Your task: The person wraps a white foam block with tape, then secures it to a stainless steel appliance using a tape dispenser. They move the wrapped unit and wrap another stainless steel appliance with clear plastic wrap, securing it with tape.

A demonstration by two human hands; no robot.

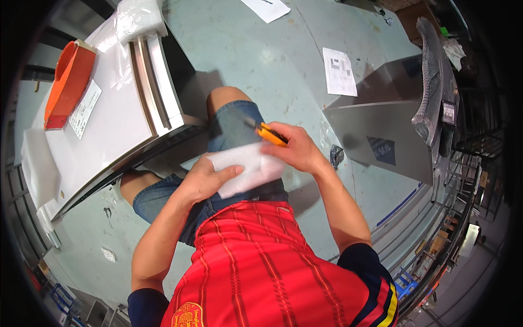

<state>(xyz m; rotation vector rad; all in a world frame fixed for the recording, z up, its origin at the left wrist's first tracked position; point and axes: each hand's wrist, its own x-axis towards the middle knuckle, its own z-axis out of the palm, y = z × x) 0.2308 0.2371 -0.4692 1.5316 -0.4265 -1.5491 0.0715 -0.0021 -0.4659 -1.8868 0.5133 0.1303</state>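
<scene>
My left hand (202, 177) grips a folded piece of white packing foam (245, 169) above my lap, with the thumb on its top face. In my right hand (297, 151) is a yellow utility knife (272, 134). Its front end points away to the upper left and is blurred, so I cannot tell how far the blade is out. The right hand is at the foam's right end, which is also smeared by motion.
A white-topped metal cabinet (117, 103) stands close on the left, bearing an orange wedge-shaped object (68, 90), a paper slip (85, 109) and clear wrap (139, 22). Grey metal panels (376, 131) with bubble wrap (427, 76) stand right. A printed sheet (339, 72) lies on the floor.
</scene>
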